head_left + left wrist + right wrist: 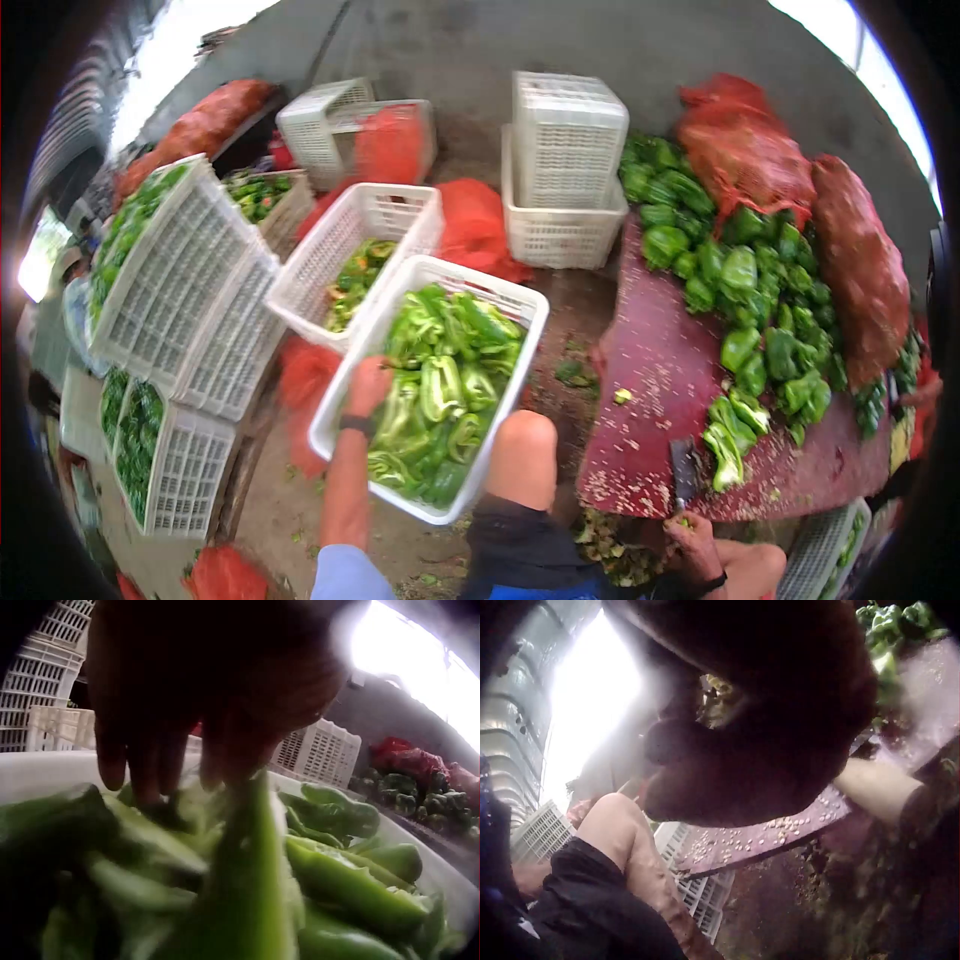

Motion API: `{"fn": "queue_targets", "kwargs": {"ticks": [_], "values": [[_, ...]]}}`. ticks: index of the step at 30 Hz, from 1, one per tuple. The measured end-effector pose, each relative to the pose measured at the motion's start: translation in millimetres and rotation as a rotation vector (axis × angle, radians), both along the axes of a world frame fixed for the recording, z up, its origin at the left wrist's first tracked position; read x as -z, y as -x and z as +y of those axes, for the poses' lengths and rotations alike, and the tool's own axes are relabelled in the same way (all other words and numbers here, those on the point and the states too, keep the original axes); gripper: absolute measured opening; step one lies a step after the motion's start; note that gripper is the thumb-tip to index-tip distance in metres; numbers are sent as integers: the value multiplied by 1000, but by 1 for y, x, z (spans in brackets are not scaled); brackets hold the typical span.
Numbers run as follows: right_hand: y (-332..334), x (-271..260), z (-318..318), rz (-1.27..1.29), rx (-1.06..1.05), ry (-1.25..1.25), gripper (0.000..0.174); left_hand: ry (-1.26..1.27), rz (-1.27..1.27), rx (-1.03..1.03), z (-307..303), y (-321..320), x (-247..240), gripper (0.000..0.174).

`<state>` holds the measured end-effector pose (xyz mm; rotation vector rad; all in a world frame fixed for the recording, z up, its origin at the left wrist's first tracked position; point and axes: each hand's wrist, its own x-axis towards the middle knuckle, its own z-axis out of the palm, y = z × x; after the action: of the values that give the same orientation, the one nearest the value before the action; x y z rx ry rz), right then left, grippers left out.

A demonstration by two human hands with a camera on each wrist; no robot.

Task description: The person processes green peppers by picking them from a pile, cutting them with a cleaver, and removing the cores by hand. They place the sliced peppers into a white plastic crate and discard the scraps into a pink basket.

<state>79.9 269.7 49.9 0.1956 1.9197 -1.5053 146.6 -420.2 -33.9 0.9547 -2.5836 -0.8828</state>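
In the head view my left hand point(370, 385) is inside a white crate point(533, 330) full of halved green peppers point(440, 390), near its left wall. Its fingers point(150, 761) point straight down among the pieces in the left wrist view, with one upright pepper half point(251, 877) right at the fingertips. My right hand point(693, 540) curls round the handle of a cleaver point(684, 468) at the red table's front edge. The blade lies over the table, beside a cut pepper point(724, 455). In the right wrist view that hand is a dark shape, its grip mostly hidden.
Whole green peppers point(770, 300) heap on the red table point(650, 370), before full red mesh sacks point(862, 270). White crates of peppers point(185, 290) stack at left. Another crate point(300, 290) holds scraps, and stacked crates point(570, 150) stand behind. Pepper seeds litter the tabletop.
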Motion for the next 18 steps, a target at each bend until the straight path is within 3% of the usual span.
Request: {"fn": "queue_targets", "kwargs": {"ticks": [1, 2, 3, 4, 6, 9, 12, 14, 15, 16, 18], "values": [[-1, 29, 30, 33, -59, -55, 24, 209, 161, -29, -4, -2, 19, 26], [-2, -30, -8, 211, -201, -46, 29, 278, 255, -17, -12, -7, 30, 29], [-4, -51, -12, -189, 31, 90, 34, 138, 377, -45, -42, -7, 84, 30], [-9, -53, -7, -127, 54, 71, 36, -152, 50, -75, 6, 9, -26, 29], [-18, -10, 31, -154, -43, 199, 36, -283, 342, 97, 49, 12, -71, 18], [-10, -53, 1, -210, 41, 68, 31, -508, 472, 138, 143, 27, -154, 17], [6, -65, -2, -49, 40, -78, 23, -570, 469, 317, 214, 26, -208, 21], [25, -43, 21, 310, 137, -175, 20, -655, 490, 416, 265, 25, -226, 28], [41, -20, 34, 619, 159, -469, 20, -756, 490, 465, 285, 25, -218, 30], [65, -3, 45, 935, 175, -763, 21, -722, 512, 655, 305, 38, -222, 32], [85, 5, 58, 950, 169, -865, 27, -936, 307, 662, 346, 34, -220, 25]]}}
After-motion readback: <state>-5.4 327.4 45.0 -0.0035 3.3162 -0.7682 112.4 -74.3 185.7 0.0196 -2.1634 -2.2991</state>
